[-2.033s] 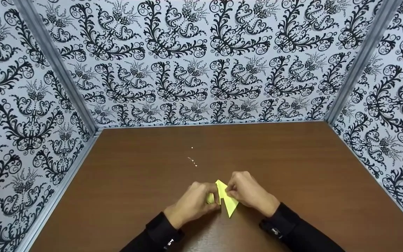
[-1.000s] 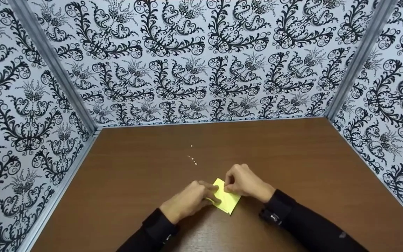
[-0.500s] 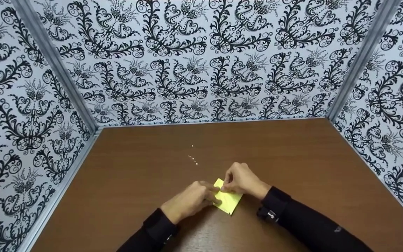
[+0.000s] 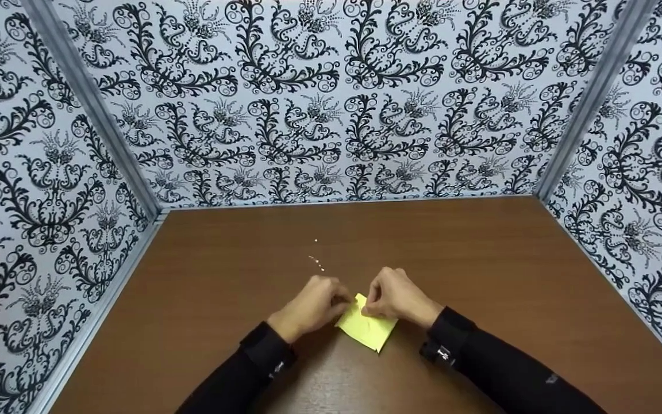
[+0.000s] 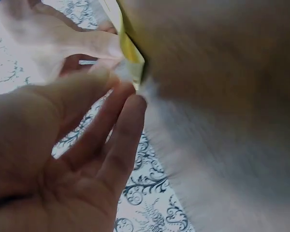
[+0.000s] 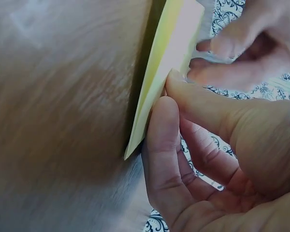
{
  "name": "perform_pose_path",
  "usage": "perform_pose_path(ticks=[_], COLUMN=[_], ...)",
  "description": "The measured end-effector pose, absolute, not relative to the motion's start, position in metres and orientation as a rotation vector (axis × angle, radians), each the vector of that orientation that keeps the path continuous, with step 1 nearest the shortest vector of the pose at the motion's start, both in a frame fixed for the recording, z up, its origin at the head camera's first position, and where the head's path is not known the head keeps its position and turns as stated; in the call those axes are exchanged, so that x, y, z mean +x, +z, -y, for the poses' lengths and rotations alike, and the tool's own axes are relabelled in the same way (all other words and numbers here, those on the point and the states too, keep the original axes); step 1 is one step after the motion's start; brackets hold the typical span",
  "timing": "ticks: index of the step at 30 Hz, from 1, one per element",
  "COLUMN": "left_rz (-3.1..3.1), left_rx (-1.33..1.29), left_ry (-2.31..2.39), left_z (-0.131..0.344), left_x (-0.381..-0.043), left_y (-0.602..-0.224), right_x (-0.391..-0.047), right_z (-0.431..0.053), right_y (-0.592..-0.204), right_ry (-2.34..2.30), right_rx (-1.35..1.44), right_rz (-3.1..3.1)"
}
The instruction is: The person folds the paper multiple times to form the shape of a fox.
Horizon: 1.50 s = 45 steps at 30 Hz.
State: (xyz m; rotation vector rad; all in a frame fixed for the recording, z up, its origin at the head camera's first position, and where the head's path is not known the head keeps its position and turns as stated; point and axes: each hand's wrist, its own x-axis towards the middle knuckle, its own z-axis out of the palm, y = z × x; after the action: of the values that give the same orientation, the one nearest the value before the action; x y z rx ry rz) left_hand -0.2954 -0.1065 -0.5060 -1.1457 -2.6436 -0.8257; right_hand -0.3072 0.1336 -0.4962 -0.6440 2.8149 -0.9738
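A folded yellow paper (image 4: 370,332) lies on the brown table in front of me, with layered folds showing along its edge in the right wrist view. My right hand (image 4: 398,298) pinches the paper near its upper right side; its thumb (image 6: 193,94) presses on the paper close to the index finger. At the paper's upper left side is my left hand (image 4: 315,305), with fingers bent loosely. In the left wrist view, the fingertips (image 5: 137,102) of that hand come right at a corner of the paper, and its thumb is blurred.
Several tiny white specks (image 4: 318,264) lie on the brown table (image 4: 222,253) beyond the hands. Walls with black-and-white scroll pattern (image 4: 319,115) and grey corner posts (image 4: 87,98) enclose the table at the back and sides.
The paper, first partly raised and angled, now lies flatter as a squarish shape. My left hand has lifted its spread fingers off it and shifted up along its left edge. The right hand keeps its hold.
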Motion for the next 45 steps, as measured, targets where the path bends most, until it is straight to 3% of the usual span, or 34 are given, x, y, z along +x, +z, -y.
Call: perform_pose_path(ticks=[6, 17, 25, 45], left_rz=[2.640, 2.635, 2.675, 2.659], left_rx=[-1.040, -1.149, -1.174, -1.189], left_ry=[-0.872, -0.776, -0.580, -0.603], left_z=[0.098, 0.092, 0.092, 0.115], left_x=[-0.310, -0.318, -0.311, -0.279], left_y=[-0.510, -0.507, -0.503, -0.507], right_x=[-0.306, -0.303, -0.304, -0.302], right_z=[-0.133, -0.135, -0.135, -0.135], right_y=[-0.499, -0.502, -0.503, -0.502], right_ry=[-1.020, -1.035, -1.060, -1.048], right_rx=[-0.617, -0.629, -0.690, -0.667], right_rz=[-2.800, -2.810, -2.823, -2.837])
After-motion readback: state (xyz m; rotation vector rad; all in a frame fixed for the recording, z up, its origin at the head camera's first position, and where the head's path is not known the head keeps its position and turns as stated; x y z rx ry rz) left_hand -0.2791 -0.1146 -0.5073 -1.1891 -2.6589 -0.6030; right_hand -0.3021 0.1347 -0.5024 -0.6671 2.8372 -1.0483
